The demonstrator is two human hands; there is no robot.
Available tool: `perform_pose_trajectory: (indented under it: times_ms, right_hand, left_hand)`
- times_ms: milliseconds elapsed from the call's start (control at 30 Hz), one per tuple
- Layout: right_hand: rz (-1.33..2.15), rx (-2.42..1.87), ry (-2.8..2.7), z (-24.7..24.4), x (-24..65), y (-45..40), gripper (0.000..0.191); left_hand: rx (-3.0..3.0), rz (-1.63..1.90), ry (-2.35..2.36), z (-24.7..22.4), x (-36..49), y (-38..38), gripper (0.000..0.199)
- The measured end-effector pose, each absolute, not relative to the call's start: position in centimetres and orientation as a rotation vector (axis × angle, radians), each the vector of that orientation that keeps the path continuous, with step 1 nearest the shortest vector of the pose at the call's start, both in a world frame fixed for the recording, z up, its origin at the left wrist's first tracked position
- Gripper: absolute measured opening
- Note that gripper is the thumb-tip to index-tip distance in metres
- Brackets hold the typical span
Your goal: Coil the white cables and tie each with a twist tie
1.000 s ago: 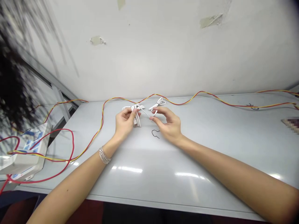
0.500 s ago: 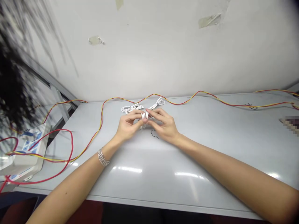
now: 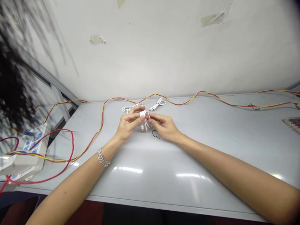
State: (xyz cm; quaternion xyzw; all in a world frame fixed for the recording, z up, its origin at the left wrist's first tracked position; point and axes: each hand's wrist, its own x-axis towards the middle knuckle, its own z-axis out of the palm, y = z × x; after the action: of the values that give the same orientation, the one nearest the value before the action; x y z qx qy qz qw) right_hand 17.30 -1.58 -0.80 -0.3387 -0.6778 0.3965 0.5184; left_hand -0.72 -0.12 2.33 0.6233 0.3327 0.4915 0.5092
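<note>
A white cable point(image 3: 146, 124), looped into a small coil, is held between both hands above the table. My left hand point(image 3: 127, 123) grips the coil's left side between thumb and fingers, and a connector hangs below them. On the right side, my right hand point(image 3: 165, 125) pinches the coil with thumb and fingertips. A thin black twist tie point(image 3: 155, 134) lies on the table just below the right fingers. Behind the hands rest two more white cable bundles, one on the left point(image 3: 127, 109) partly hidden by my left hand, the other on the right point(image 3: 158, 104) bound with a dark tie.
A twisted red and yellow wire point(image 3: 178, 104) runs along the back of the grey table point(image 3: 150, 184) by the wall. At left sit a white power strip point(image 3: 35, 147) and a red wire loop point(image 3: 72, 140). More dark ties point(image 3: 253, 106) lie at far right.
The coil has turned in my hands, so its loops and connector now hang lower and show more. My right fingers have shifted down slightly, uncovering the right-hand bundle behind.
</note>
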Motion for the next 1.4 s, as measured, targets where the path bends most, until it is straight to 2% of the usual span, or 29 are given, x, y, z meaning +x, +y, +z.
perform_pose_trajectory:
  times_ms: [333,533,867,1167,1400]
  right_hand:
    - [1.065,-0.877,-1.767,-1.0,17.4,-1.5,0.033]
    - [1.265,-0.817,-1.797,-0.3,17.6,-1.4,0.045]
    - [1.424,-0.812,-1.809,-0.2,17.7,-1.1,0.045]
    - [1.102,-0.874,-1.835,0.1,17.2,-1.7,0.029]
    - [0.990,-0.945,-1.814,-0.4,17.4,-1.4,0.031]
  left_hand:
    - [1.225,1.081,0.784,2.3,-0.4,-0.5,0.022]
    - [1.189,1.085,0.807,2.3,-0.3,-0.5,0.024]
    - [1.191,1.023,0.753,2.6,-0.7,-0.4,0.026]
    - [1.427,1.168,0.895,1.9,-0.9,0.2,0.025]
    - [1.435,1.147,0.884,1.6,-0.9,0.4,0.030]
